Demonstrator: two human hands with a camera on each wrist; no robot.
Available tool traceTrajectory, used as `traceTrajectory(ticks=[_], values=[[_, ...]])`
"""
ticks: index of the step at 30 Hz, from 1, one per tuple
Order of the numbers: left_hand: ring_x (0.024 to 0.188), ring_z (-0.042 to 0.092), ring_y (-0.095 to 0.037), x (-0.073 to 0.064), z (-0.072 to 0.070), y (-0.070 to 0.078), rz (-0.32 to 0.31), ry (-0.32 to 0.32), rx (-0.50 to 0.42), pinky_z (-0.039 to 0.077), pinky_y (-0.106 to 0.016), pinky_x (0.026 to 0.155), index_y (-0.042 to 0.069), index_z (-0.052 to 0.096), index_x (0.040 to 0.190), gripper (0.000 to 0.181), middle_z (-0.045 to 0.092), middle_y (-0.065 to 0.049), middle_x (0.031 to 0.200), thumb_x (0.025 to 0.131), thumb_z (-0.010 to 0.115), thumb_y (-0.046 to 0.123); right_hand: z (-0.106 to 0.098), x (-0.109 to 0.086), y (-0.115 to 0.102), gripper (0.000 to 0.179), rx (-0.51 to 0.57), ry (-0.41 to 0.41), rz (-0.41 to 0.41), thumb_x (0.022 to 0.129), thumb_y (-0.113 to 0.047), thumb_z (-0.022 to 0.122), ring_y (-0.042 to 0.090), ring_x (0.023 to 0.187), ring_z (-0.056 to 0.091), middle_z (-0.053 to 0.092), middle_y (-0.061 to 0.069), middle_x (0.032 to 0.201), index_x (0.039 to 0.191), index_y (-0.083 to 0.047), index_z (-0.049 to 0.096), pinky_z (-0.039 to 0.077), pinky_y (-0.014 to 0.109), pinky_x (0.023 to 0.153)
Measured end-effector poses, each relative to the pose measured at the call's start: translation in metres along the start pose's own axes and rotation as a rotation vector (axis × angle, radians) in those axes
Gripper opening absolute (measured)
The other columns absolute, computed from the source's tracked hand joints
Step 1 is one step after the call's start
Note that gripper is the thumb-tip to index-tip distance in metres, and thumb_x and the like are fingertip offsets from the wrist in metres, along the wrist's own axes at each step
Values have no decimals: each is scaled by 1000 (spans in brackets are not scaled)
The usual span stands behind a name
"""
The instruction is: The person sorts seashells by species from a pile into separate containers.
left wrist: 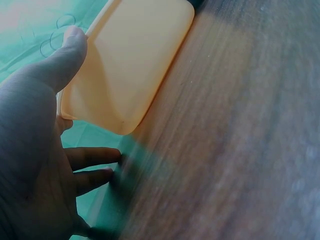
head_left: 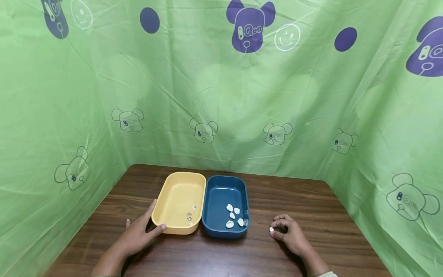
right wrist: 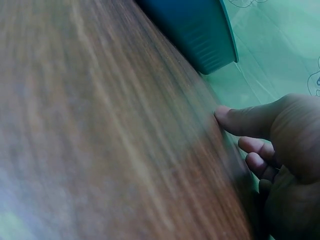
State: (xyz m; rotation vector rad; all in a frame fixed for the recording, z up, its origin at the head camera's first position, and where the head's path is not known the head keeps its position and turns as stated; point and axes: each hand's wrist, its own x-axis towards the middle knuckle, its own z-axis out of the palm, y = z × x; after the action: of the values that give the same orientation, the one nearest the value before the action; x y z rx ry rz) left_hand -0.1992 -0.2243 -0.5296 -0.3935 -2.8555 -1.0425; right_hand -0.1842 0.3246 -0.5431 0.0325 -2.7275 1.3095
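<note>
At the front left corner of a yellow plastic tray [head_left: 181,229], my left hand [head_left: 136,234] touches the rim with its thumb and the left side with its index finger. The other fingers are spread away from the tray in the left wrist view. My right hand [head_left: 290,235] pinches a small white shell [head_left: 271,229] between thumb and fingertips, just over the table; the right wrist view hides the shell. Several white shells [head_left: 230,224] lie in the front part of a blue tray [head_left: 225,234]. A few small brownish and whitish shells [head_left: 189,214] lie in the yellow tray.
Both trays stand side by side on a dark wood-grain table [head_left: 214,256]. Green printed curtains [head_left: 221,96] enclose the table's back and sides. Between my right hand and the blue tray lies a stretch of tabletop.
</note>
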Motion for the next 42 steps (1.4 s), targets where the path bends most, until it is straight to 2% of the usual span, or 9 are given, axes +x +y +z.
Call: traceTrajectory(ticks=[8,22,25,28,30,32,35,42], values=[[152,40,-63,-1,1,-1,-4,4,-8,5,-101,107,22,9,178,102,34,-28,173,103,70,56,1,-2,-3,17,6,-4,6,86,-8,92,21,126,63,70,8,131,99,-11,81,51,24,108],[149,42,-66,-1,-1,1,-8,-2,17,6,-101,106,17,9,178,103,37,-31,170,104,69,56,4,-3,-3,11,44,32,-2,92,-11,88,20,121,66,70,9,130,98,-9,79,55,27,103],[150,41,-66,-1,-2,0,-11,-3,14,4,-101,107,17,9,178,104,37,-31,171,103,69,57,5,-2,-6,10,67,45,-1,93,-11,87,18,118,65,70,11,130,98,-8,79,55,23,98],[150,40,-66,-1,-3,-1,-14,-1,7,3,-101,107,18,9,178,104,36,-31,171,103,70,57,5,0,-11,8,111,58,0,94,-9,86,15,114,64,68,13,132,98,-7,79,59,23,80],[150,40,-66,-1,-3,-1,-17,-1,2,3,-101,107,17,9,178,104,36,-31,171,103,70,57,5,1,-15,7,127,78,-15,95,-10,85,12,113,64,68,14,133,98,-7,79,58,22,78],[151,39,-66,-1,-3,-1,-19,-4,-2,2,-101,107,19,8,178,105,36,-31,171,103,70,57,4,3,-20,6,139,101,-38,95,-9,85,10,113,64,68,15,133,97,-8,80,59,24,80],[152,38,-65,0,-2,-1,-18,-8,-6,2,-101,107,20,7,178,105,35,-30,172,103,69,58,1,5,-26,4,131,148,-76,94,-8,85,7,116,63,70,15,132,95,-9,81,55,24,94],[152,38,-65,1,0,-3,-22,-7,-5,2,-100,108,21,7,178,105,33,-30,173,103,69,60,-3,12,-41,5,123,184,-109,94,-8,85,2,117,60,70,11,131,94,-11,81,51,26,88]])
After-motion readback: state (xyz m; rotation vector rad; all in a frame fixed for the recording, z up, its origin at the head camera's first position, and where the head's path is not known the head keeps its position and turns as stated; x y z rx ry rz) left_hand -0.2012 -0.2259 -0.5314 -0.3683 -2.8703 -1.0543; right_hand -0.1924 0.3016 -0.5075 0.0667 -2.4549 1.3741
